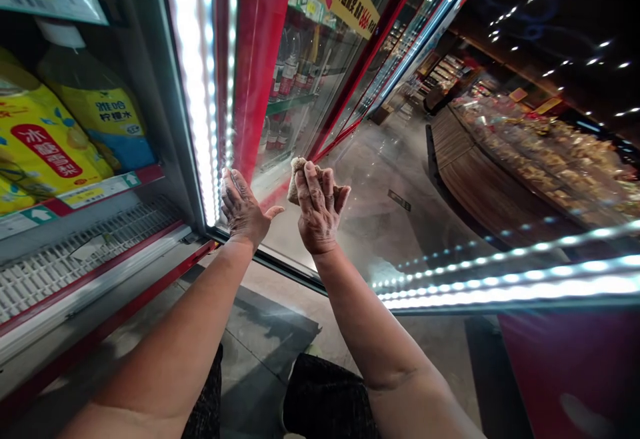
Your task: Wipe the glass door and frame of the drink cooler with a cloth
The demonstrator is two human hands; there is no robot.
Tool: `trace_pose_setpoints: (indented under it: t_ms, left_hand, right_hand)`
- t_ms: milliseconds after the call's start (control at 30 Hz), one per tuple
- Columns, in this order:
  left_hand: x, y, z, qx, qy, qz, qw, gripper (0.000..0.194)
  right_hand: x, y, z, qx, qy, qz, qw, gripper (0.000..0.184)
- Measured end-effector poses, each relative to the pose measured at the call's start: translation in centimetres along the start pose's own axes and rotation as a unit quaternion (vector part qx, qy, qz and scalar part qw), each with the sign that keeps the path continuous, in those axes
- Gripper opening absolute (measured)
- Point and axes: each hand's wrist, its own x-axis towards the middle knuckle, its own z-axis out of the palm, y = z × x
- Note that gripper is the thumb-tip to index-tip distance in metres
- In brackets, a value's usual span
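Note:
My right hand (319, 215) presses a folded brownish cloth (299, 182) flat against the inside of the glass door (360, 225). Part of the cloth is covered by the fingers. Close by on the left, my left hand (246, 211) rests with fingers spread and thumb out near the lower end of the door's lit LED strip (193, 79). It holds nothing. The door stands swung out from the cooler, and shelves with bottles and a red frame show through its pane.
At left, the open cooler holds yellow-labelled drink bottles (47, 132) above a white vent grille (100, 245). A second LED strip (500, 285) runs along the door's right edge. Beyond the glass stands a wood-sided display counter (475, 165) with packaged goods.

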Motion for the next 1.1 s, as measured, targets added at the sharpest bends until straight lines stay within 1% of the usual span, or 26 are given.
trace_pose_setpoints:
  t_ms: [167,267,367,467,567,667,800,867,1000,1100]
  left_hand:
    - [0.1,-0.2,0.4,0.014,-0.021,-0.036,0.999,0.138]
    - [0.1,-0.3,0.6,0.011,-0.024,-0.049,0.998,0.138]
    - [0.1,-0.3,0.7,0.002,-0.026,-0.059,0.998,0.138]
    - [0.2,-0.4,0.6,0.001,-0.034,-0.073,0.997,0.137]
    - [0.3,-0.4,0.7,0.002,-0.040,-0.090,0.995,0.132]
    - [0.2,-0.3,0.7,-0.001,-0.041,-0.097,0.994,0.128]
    - [0.2,-0.2,0.6,-0.017,-0.042,-0.110,0.993,0.126]
    - [0.2,-0.1,0.6,-0.026,-0.052,-0.120,0.991,0.122]
    - [0.2,-0.2,0.7,-0.026,-0.070,-0.133,0.988,0.110]
    - [0.1,-0.2,0.8,-0.022,-0.079,-0.139,0.987,0.109]
  right_hand:
    - [0.5,-0.5,0.3,-0.012,-0.009,-0.034,0.999,0.058]
    - [0.9,-0.6,0.1,0.004,-0.036,-0.055,0.998,0.057]
    - [1.5,-0.8,-0.2,0.016,-0.069,-0.037,0.997,0.060]
    - [1.7,-1.1,-0.1,0.021,-0.077,-0.029,0.996,0.057]
    - [1.7,-1.3,0.1,0.029,-0.098,-0.065,0.993,0.052]
    - [2.3,-1.4,-0.2,0.044,-0.118,-0.098,0.987,0.052]
    - [3.6,-1.5,-0.5,0.058,-0.118,-0.084,0.988,0.054]
    - [3.5,-1.8,-0.3,0.059,-0.134,-0.079,0.986,0.053]
    - [3.0,-2.2,0.0,0.090,-0.182,-0.105,0.974,0.048]
    - [3.9,-2.5,-0.3,0.107,-0.187,-0.110,0.970,0.046]
